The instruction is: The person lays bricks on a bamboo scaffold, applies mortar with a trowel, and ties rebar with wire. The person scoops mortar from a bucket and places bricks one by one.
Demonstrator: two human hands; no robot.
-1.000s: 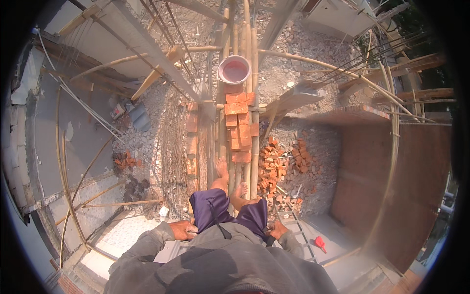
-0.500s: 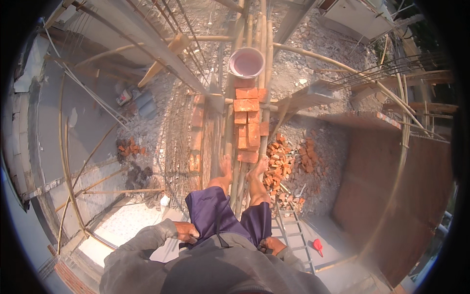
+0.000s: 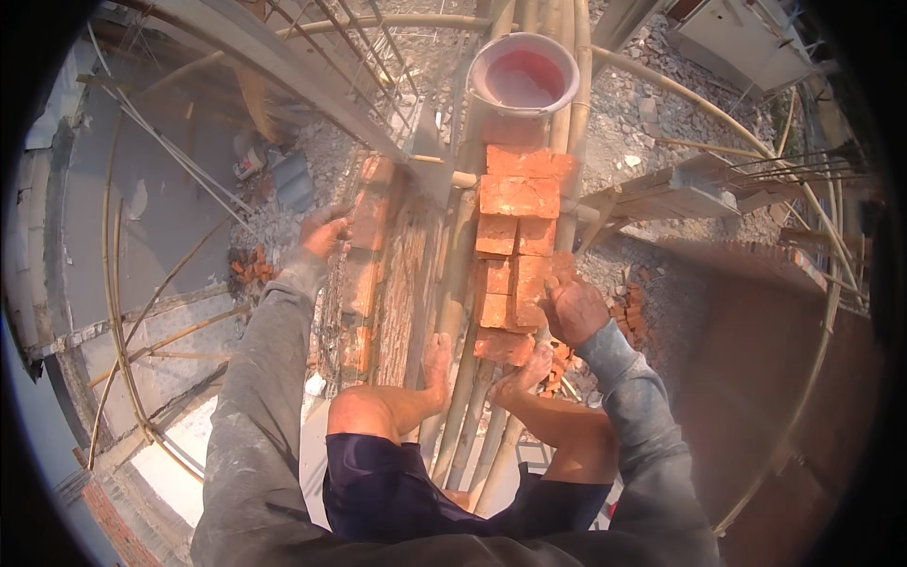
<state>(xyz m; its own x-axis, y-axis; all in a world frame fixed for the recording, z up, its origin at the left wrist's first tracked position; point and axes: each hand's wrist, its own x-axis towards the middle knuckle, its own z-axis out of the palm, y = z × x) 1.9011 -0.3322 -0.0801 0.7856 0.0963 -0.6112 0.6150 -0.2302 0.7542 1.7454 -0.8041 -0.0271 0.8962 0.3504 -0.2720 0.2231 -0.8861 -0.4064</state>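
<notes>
My left hand (image 3: 323,230) is reaching out beside a row of red bricks (image 3: 362,266) left of the bamboo walkway, fingers slightly bent and apart, with nothing visible in them. My right hand (image 3: 573,304) is at the right side of a stack of orange bricks (image 3: 519,201), its bent fingers on a brick (image 3: 530,290). The stack lies lengthwise on bamboo poles (image 3: 459,248). Beyond it stands a white bucket (image 3: 482,76) with reddish contents. My bare feet (image 3: 436,364) are at the near end of the stack, knees bent.
The narrow walkway is raised above rubble (image 3: 648,109). A concrete post (image 3: 331,117) and rebar rise at upper left, a board (image 3: 680,192) juts at right. Bamboo scaffolding (image 3: 121,312) lines the left, and a drop beside a brown wall (image 3: 746,369) is at lower right.
Both hands have moved from beside my hips forward to the bricks, left to the row and right to the stack. My knees are more bent and the stack looks nearer.
</notes>
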